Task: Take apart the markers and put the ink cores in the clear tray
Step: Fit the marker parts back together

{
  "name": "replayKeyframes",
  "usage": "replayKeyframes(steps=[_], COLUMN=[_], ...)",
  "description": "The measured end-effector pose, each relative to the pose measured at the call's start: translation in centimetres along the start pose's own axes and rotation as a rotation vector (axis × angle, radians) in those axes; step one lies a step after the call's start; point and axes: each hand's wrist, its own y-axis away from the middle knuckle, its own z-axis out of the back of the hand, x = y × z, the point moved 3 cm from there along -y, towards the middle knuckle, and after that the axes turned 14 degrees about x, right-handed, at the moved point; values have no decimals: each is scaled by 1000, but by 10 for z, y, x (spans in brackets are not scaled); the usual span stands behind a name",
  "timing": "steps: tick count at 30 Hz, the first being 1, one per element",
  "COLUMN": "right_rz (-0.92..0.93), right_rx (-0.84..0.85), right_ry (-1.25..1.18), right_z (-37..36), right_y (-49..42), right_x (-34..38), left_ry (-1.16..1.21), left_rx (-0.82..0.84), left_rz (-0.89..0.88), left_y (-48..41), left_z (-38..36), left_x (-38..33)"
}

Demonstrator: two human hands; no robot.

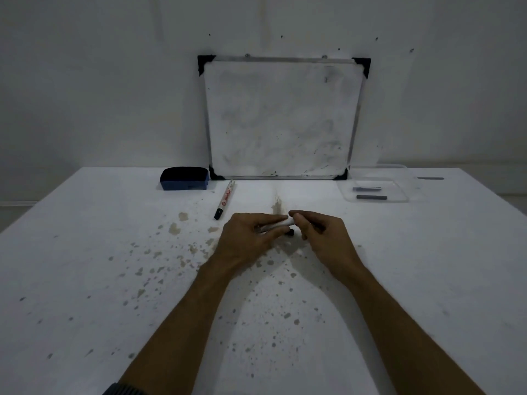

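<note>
Both hands meet mid-table: the left hand (247,235) and right hand (319,233) grip one white marker (281,224) between them. A second marker (225,199) lies beyond. Near the far right corner, the clear tray (399,198) holds two cores (370,197).

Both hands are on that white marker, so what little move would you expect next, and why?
Probably a twist and pull apart. The left hand and right hand grip opposite ends of the white marker above the table. The clear tray already holds two dark ink cores, and another marker lies whole.
</note>
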Motion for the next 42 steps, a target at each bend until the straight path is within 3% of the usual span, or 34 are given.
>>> replayKeyframes(steps=[7, 15, 18, 22, 27, 30, 37, 42], right_rz=[-12, 5, 4, -45, -110, -131, -141, -40], right_rx=[-17, 90, 56, -33, 27, 25, 67, -10], right_ry=[389, 580, 476, 126, -391, -574, -598, -234], right_z=[2, -12, -7, 11, 15, 10, 3, 9], right_y=[-1, -7, -8, -7, -6, -8, -8, -5], right_x=[-16, -24, -22, -15, -19, -20, -20, -13], left_ry=[262, 229, 227, 251, 296, 342, 476, 421], left_rx=[-107, -47, -38, -24, 1, 69, 134, 116], left_rz=[76, 84, 104, 107, 88, 122, 146, 142], left_y=[4, 0, -1, -1, 0, 0, -1, -2], left_z=[10, 4, 4, 4, 0, -2, 1, 2], left_x=[10, 11, 11, 11, 5, 4, 3, 4])
